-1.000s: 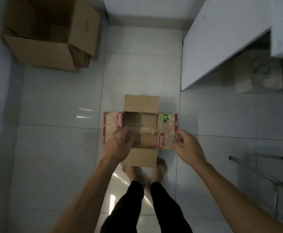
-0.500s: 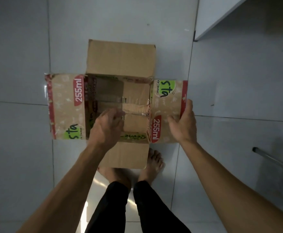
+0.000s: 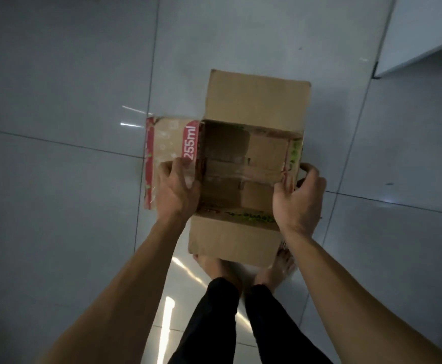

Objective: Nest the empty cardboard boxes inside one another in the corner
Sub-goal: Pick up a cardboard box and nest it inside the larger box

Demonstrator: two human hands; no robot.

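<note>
A small open cardboard box [image 3: 256,101] with red "255ml" print is held in front of me above the tiled floor, its empty inside facing up. My left hand [image 3: 177,190] grips the box's left rim, fingers lying over the printed left flap [image 3: 167,145]. My right hand [image 3: 297,195] clasps the right rim, with the right flap folded down under the fingers. The far and near flaps stick out flat. The larger box seen earlier is out of view.
Glossy pale floor tiles [image 3: 56,74] spread all around. A white cabinet or counter edge [image 3: 424,30] juts in at the top right. My bare feet [image 3: 219,266] and dark trousers stand just below the box.
My left hand came out of the box's inside onto the left rim. My right hand has folded the right flap down and closed around that side. The box now looks closer to me.
</note>
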